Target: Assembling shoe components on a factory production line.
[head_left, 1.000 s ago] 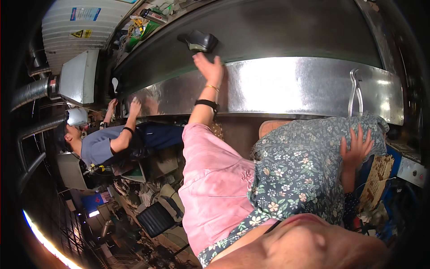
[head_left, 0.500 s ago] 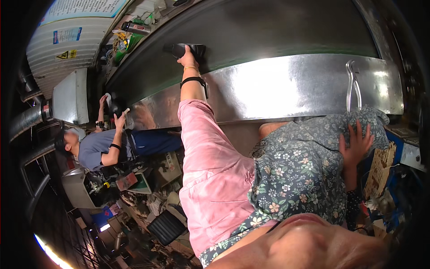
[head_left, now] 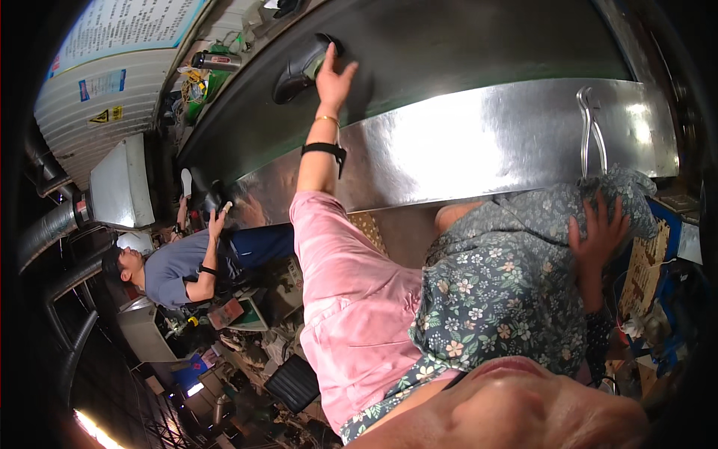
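Observation:
A black shoe [head_left: 292, 82] with a pale greenish inside lies on the dark conveyor belt [head_left: 479, 41], on its far left part. My left hand [head_left: 334, 84] reaches out over the belt at the shoe's right side, thumb and fingers apart. Its fingertips overlap the shoe in the picture; I cannot tell whether they touch it. My right hand [head_left: 598, 236] lies with spread fingers on the flowered apron [head_left: 486, 299] over my leg. Metal pliers [head_left: 589, 127] rest on the shiny metal ledge [head_left: 523, 142], just beyond my right hand.
A co-worker [head_left: 179, 266] stands at the left by the belt's end, holding a white flat piece [head_left: 186, 182], with a dark shoe [head_left: 213, 198] close by. A metal flask [head_left: 215, 61] and a green container [head_left: 212, 93] sit beyond the belt's far edge.
My left hand has opened from its grip on the shoe. The shoe has turned and shifted slightly farther away. My right hand stays on the apron.

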Available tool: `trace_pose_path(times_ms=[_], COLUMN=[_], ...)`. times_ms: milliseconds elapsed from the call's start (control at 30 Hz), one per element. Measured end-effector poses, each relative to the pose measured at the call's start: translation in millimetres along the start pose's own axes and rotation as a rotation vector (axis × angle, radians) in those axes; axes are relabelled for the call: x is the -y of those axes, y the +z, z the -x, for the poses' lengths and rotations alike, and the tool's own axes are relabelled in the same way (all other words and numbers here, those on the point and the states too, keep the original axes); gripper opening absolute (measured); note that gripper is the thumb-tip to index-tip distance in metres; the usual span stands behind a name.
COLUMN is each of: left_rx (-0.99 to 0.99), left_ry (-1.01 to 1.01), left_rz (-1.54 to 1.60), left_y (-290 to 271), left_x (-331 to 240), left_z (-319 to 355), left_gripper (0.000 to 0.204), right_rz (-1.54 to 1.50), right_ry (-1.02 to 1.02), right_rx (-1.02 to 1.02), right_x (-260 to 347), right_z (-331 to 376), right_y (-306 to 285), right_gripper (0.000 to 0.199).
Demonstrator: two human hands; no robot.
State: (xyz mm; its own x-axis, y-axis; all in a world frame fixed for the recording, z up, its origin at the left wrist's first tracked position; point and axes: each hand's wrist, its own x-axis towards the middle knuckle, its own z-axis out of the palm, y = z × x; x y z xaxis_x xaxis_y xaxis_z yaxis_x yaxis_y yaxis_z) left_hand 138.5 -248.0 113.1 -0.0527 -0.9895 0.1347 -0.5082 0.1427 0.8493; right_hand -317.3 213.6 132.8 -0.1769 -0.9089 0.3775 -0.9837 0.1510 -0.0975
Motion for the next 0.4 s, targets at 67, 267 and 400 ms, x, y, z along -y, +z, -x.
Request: trace_pose_path(times_ms=[67,267,400], left_rx=[-0.298,-0.368,-0.251], left_ry=[0.267,-0.54,-0.549], left_rz=[-0.61,-0.804,-0.777], left_y=[-24,-112,-123], left_x=[5,49,56], left_z=[-13,-6,-2], left_gripper=[0.079,0.118,0.12], right_rz=[0.026,0.021,0.006], right_ry=[0.006,0.001,0.024], right_rx=[0.045,0.005,0.035], right_x=[-2,2,4], right_z=[4,1,3], right_y=[-8,-2,-5], right_gripper=[0.037,0.038,0.039])
